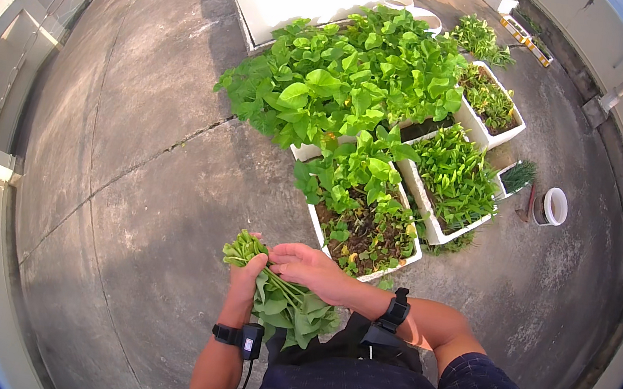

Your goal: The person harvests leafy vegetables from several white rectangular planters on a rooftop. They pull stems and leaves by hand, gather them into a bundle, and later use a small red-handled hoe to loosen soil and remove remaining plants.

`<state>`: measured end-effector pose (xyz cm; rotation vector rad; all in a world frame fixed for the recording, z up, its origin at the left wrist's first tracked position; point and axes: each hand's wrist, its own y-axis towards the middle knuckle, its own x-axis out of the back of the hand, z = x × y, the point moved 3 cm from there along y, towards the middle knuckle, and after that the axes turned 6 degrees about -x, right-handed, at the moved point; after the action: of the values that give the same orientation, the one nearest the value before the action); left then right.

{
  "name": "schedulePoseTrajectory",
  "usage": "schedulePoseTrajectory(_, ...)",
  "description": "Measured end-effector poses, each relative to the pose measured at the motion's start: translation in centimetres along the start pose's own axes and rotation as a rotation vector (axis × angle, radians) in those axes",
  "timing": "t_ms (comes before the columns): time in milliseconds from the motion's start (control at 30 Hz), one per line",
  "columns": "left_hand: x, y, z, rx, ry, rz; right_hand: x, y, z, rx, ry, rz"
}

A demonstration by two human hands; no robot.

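Observation:
A bunch of leafy greens (295,310) is held in front of my body, its cut stem ends pointing up and to the left, its broad leaves hanging down to the right. My left hand (248,274) grips the bunch around the stems, thumb on top. Against the stems from the right lies my right hand (304,268), fingers stretched out and touching the bunch near my left thumb; whether it grips any stem is hard to tell. Just beyond my hands stands a white foam planter box (316,225) with soil and leafy plants.
Dense leafy plants (326,89) fill the boxes farther off. To the right are another planter box (421,201), a small box of thin green shoots (517,177), a white bucket (556,207) and a red-handled tool (531,197). A concrete floor (164,221) and low walls surround them.

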<state>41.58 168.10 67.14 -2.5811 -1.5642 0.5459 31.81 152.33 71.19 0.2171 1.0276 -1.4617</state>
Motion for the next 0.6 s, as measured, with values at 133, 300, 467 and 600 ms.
schedulePoseTrajectory(133,1.0,7.4,0.2,0.086,-0.072,0.130,2.4,2.6,1.7,0.053,-0.027,-0.081)
schedulePoseTrajectory(300,6.1,17.0,1.4,0.161,-0.096,0.322,6.6,5.6,-1.0,0.265,0.229,-0.449)
schedulePoseTrajectory(467,11.3,25.4,-0.2,0.250,0.020,0.366,9.1,5.7,-9.0,0.168,0.469,-0.828)
schedulePoseTrajectory(600,12.7,29.9,-1.5,0.262,0.081,0.353,9.5,5.8,-14.2,0.060,0.561,-0.976)
